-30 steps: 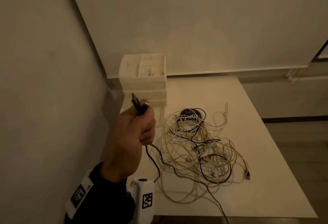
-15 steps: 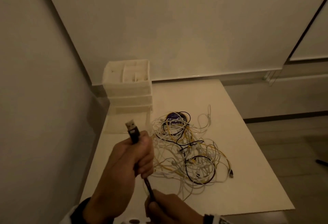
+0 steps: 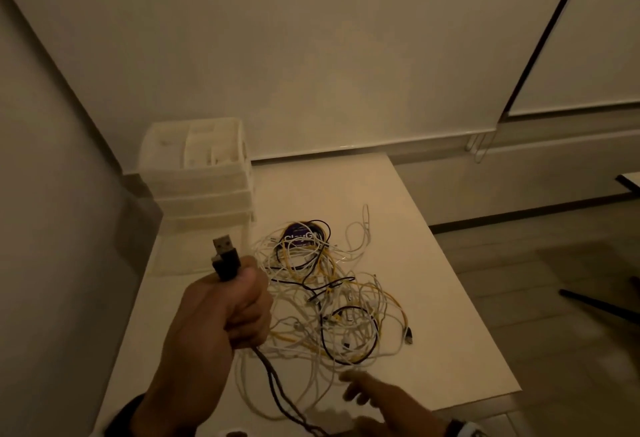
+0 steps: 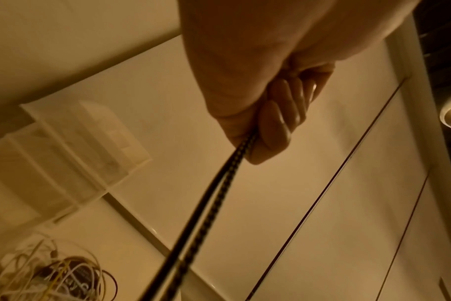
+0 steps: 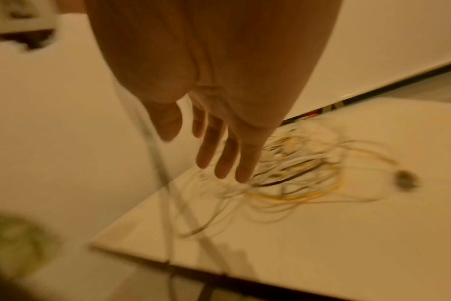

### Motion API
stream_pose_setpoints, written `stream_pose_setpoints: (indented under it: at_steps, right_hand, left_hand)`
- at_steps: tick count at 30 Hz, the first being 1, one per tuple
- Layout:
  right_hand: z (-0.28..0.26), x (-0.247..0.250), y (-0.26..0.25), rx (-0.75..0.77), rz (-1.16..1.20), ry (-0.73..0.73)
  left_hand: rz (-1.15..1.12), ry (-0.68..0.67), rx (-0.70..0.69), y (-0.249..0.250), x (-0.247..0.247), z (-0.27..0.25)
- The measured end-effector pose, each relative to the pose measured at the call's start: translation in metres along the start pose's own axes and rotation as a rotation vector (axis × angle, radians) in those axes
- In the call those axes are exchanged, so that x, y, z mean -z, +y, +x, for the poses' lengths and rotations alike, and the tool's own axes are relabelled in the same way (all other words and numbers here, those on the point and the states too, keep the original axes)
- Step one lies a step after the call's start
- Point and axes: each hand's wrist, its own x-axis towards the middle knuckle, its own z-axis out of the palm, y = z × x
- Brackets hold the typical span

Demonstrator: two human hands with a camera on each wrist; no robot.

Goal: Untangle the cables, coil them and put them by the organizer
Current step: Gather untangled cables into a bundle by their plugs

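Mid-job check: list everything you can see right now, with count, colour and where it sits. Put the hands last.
black braided cable: one, doubled, both plugs sticking up from the left fist, two strands hanging down toward the near table edge.
cable tangle: one heap, count of cables unclear; white, yellow and black, mid-table, right of the fist.
round dark purple item: one, under the far edge of the tangle; what it is I cannot tell.
organizer: one, white, stacked tiers, far left corner of the table against the wall.
table: one, white.
left hand: raised, gripping the black cable.
right hand: fingers straight, holding nothing, over the near table edge.
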Motion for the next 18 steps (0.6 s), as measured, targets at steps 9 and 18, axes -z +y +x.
stream_pose_setpoints:
  at_steps: [9,18]
  right_hand:
    - [0.045,0.087,0.136,-0.576,-0.25,0.422]
    - [0.094,0.085,0.122,-0.582,-0.219,0.368]
  left_hand:
    - [0.027,-0.006,-0.042,0.003,-0.015,0.009]
    - [0.01,0.097,-0.001,0.009,-0.009,0.012]
